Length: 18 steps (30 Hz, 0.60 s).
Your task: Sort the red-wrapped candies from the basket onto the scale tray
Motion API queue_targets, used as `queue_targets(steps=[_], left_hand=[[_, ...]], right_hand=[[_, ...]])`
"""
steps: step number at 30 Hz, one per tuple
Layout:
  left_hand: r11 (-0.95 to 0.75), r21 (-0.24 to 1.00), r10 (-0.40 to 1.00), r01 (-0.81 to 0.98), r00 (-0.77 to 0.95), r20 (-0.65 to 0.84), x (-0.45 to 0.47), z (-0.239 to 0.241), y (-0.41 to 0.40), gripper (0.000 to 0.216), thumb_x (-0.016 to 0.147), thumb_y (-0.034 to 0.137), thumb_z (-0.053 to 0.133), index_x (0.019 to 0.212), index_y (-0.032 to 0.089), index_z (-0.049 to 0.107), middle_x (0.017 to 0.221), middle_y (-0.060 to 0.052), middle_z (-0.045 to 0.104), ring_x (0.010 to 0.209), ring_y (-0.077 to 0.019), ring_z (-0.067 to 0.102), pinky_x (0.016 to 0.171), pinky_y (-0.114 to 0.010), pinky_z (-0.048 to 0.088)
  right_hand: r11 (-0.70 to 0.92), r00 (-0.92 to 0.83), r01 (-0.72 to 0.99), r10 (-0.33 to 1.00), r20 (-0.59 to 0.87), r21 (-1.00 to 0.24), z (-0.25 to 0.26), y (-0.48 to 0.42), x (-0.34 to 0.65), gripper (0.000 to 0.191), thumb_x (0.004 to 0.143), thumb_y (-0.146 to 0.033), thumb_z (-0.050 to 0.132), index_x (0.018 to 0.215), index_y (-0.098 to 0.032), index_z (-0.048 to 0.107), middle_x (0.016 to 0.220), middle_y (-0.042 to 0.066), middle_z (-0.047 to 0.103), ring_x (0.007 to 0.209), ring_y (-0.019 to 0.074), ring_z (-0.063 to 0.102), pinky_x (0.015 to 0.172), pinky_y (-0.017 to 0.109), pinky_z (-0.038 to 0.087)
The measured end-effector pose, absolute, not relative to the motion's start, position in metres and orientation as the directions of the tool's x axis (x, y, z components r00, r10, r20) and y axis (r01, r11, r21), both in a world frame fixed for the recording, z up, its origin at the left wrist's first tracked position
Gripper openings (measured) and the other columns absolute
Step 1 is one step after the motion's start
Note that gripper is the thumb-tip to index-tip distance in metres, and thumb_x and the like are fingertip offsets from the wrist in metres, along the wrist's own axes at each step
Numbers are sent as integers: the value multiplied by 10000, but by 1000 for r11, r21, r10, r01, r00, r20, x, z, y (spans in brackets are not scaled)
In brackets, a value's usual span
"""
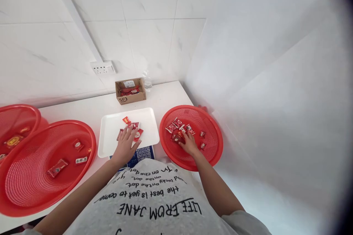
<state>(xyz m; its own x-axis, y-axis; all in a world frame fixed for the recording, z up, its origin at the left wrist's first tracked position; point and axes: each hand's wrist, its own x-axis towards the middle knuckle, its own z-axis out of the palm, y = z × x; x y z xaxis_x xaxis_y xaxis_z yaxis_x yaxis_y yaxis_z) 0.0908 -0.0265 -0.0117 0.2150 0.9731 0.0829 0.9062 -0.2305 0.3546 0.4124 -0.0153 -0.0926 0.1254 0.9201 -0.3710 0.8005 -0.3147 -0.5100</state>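
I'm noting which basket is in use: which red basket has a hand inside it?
The red basket right of the white tray: the right hand is among its wrapped packets. The two baskets left of the tray have no hand inside.

The left forearm (88, 187) is bare and extends diagonally forward and inward. The left hand (125, 146) is palm down, digits spread, thumb (135, 145) angled rightward. The right forearm (213, 185), also bare, angles inward. The right hand (189, 144) points forward and left, digits bent; its grip cannot be determined.
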Motion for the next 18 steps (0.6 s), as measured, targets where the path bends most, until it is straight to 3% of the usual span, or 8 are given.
queue_targets(steps=[4,7,11,18], left_hand=[[-249,359,968,900,239,73,93,-15,-32,511,890,440,357,1327,182,419,1454,-125,325,1378,-303,154,1074,-522,214],[-260,371,966,891,245,87,90,-21,-34,513,888,465,350,1314,190,431,1445,-125,342,1375,-304,166,1067,-532,228],[-271,388,962,881,246,114,87,-26,-35,502,881,472,366,1290,194,456,1426,-123,373,1369,-305,188,1065,-527,246],[-308,394,951,866,272,144,88,-27,-35,482,882,450,382,1281,191,460,1399,-127,405,1363,-309,201,1055,-529,269]], right_hand=[[-217,33,846,933,-359,-486,-99,-17,404,345,698,-228,604,1042,-194,595,1234,95,477,1185,276,379,954,374,314],[-220,20,836,928,-372,-503,-101,-23,408,299,646,-113,588,936,-182,603,1055,80,564,968,230,514,837,319,386],[-261,39,805,919,-392,-533,-101,-24,417,270,663,-47,493,872,-181,599,876,53,630,784,189,570,698,270,425],[-259,66,784,938,-340,-564,-102,-6,407,317,782,-120,420,1059,-178,563,1086,91,608,973,204,569,815,292,422]])
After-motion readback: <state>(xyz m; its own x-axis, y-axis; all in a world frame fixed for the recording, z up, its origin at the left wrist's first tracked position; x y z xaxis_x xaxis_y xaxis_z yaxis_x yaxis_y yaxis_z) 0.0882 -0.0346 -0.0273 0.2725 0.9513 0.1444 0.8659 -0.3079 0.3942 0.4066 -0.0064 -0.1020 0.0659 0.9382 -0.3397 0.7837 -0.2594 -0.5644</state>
